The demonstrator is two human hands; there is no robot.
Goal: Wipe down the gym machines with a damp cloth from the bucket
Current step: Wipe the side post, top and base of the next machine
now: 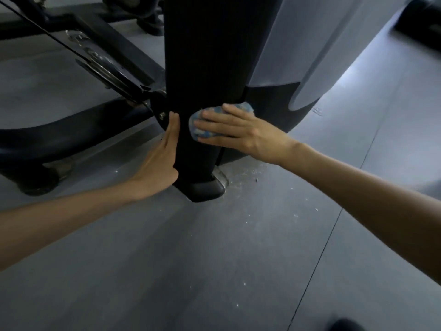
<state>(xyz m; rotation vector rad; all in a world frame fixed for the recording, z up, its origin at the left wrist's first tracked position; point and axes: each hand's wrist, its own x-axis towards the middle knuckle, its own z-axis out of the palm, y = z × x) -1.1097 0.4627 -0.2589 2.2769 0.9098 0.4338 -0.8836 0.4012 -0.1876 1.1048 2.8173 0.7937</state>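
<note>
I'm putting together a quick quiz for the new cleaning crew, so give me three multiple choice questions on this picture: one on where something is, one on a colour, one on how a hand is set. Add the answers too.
1. Where is the cloth?
A. On the floor.
B. Pressed against the black column, low down, under the right hand.
C. Draped over a bucket.

2. What colour is the cloth?
A. Blue.
B. Red.
C. Yellow.

3. How is the left hand set?
A. Clenched in a fist.
B. Pulling a cable.
C. Flat, fingers straight, against the column's left side.

Answers:
1 B, the right hand's straight fingers press the cloth onto the column.
2 A, mottled blue shows between and around the fingers.
3 C, the left hand lies flat along the column's edge and holds nothing.
</note>
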